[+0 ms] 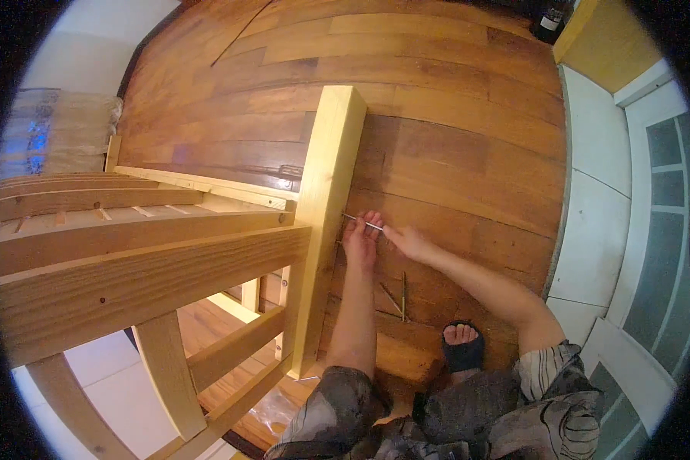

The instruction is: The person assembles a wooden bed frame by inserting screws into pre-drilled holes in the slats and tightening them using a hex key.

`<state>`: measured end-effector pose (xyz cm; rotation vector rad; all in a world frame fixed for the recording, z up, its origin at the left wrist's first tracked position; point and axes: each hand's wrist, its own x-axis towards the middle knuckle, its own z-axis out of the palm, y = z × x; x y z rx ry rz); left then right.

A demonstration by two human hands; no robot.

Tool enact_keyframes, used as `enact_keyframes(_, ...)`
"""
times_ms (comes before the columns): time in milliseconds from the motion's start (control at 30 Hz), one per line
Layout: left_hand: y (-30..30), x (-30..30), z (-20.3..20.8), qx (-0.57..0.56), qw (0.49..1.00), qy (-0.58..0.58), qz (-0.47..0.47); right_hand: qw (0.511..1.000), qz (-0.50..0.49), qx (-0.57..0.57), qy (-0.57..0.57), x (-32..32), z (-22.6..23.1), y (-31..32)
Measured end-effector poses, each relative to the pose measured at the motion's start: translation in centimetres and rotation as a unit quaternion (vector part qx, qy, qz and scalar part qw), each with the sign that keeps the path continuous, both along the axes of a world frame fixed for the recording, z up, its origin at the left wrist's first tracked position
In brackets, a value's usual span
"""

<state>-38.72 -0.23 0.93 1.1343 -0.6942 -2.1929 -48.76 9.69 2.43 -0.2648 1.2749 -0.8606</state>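
A thin metal hex key (363,223) sticks out sideways from the light pine post (326,192) of a wooden bed frame. My left hand (360,241) rests against the post with its fingers around the key near the wood. My right hand (406,239) pinches the key's outer end from the right. Both forearms come up from the lower edge.
The pine frame's rails and slats (130,253) fill the left side. Two more thin metal tools (397,299) lie on the wooden floor (452,138) below my hands. My foot in a dark slipper (462,345) is at lower right. White tiles (590,230) border the right; a dark bottle (548,23) stands far off.
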Motion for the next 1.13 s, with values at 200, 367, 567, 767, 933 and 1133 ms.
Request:
enact_keyframes(200,0.0,-0.2,-0.1,0.012,1.000,0.010,0.023,0.694,0.182,-0.308,0.625,-0.8,1.3,0.6)
enact_keyframes(367,-0.5,0.4,-0.8,0.038,0.997,0.066,-0.004,0.924,0.019,-0.196,0.328,-1.3,-1.0,-1.0)
enact_keyframes(567,-0.1,0.0,-1.0,0.024,0.999,0.041,0.003,0.983,-0.094,-0.063,0.145,-1.7,-0.9,-1.5)
enact_keyframes(767,-0.1,0.1,-0.5,0.019,1.000,0.002,0.025,0.724,0.054,-0.196,0.659,-1.3,0.6,0.3)
enact_keyframes(933,0.1,-0.4,0.2,0.021,1.000,0.010,0.012,0.726,0.221,-0.201,0.620,-3.1,1.2,-0.9)
enact_keyframes(1133,-0.2,0.5,-2.1,0.026,0.997,0.073,0.019,1.000,0.022,-0.007,0.002,0.5,-0.8,-1.8)
